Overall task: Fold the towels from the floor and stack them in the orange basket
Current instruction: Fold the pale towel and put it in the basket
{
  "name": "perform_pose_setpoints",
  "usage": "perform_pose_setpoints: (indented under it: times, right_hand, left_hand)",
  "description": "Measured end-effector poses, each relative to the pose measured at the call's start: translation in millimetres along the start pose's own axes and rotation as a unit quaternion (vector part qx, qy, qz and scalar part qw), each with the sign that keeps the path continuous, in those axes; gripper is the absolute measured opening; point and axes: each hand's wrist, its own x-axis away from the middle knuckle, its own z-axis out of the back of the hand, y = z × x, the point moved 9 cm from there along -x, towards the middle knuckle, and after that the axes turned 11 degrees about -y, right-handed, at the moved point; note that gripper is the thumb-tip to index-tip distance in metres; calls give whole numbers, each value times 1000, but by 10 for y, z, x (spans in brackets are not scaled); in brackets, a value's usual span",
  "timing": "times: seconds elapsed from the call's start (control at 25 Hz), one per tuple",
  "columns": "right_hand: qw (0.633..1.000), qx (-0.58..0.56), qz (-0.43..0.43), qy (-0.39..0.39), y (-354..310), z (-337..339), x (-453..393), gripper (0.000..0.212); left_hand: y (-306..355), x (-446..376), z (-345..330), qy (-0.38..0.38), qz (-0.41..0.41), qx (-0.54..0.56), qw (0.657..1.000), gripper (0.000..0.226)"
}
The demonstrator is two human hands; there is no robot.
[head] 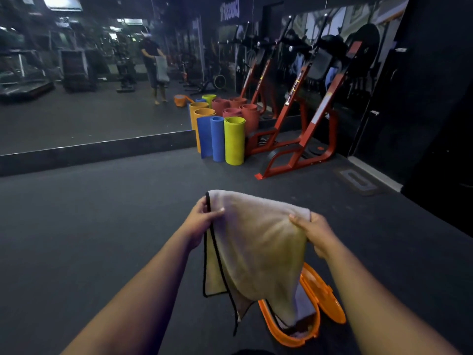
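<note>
At the centre of the frame, a beige towel point(258, 242) with black edging hangs folded between two hands. The left hand point(201, 222) pinches its upper left corner, the right hand point(313, 233) grips the upper right edge. Below, at lower right, the orange basket point(311, 326) sits on the dark floor point(102, 226), apparently with cloth already inside. Rolled mats point(222, 138) and a red rack point(302, 139) stand in the upper middle by the mirror point(89, 85)
</note>
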Motion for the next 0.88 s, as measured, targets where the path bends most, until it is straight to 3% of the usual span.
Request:
perform_pose_setpoints:
  times: [0.08, 0.28, 0.4, 0.52, 0.64, 0.72, 0.76, 0.88]
  right_hand:
    - [999, -3, 29, 39, -142, 77, -35, 22]
    - [993, 25, 43, 107, -109, 272, -87, 21]
    - [997, -31, 35, 65, -24, 254, -129, 20]
    - [995, -41, 38, 81, -8, 327, -100, 16]
    - [990, 12, 51, 128, -44, 446, -60, 42]
    - [988, 60, 55, 132, -89, 482, -48, 61]
    - [984, 109, 61, 126, -131, 488, -61, 62]
    - [937, 313, 50, 145, -191, 539, -76, 35]
  left_hand:
    - [-84, -56, 22, 19, 32, -74, 997, 34]
    - [1, -194, 152, 119, 15, -50, 991, 7]
    - [12, -261, 172, 127, 25, -117, 985, 17]
    - [53, -292, 152, 106, 8, -87, 991, 31]
    - [196, -299, 81, 54, -33, -157, 986, 60]
    - [313, -333, -13, 19, -57, -294, 954, 62]
    - [347, -346, -51, 11, -57, -383, 922, 58]
    - [385, -364, -82, 30, -7, -602, 798, 28]
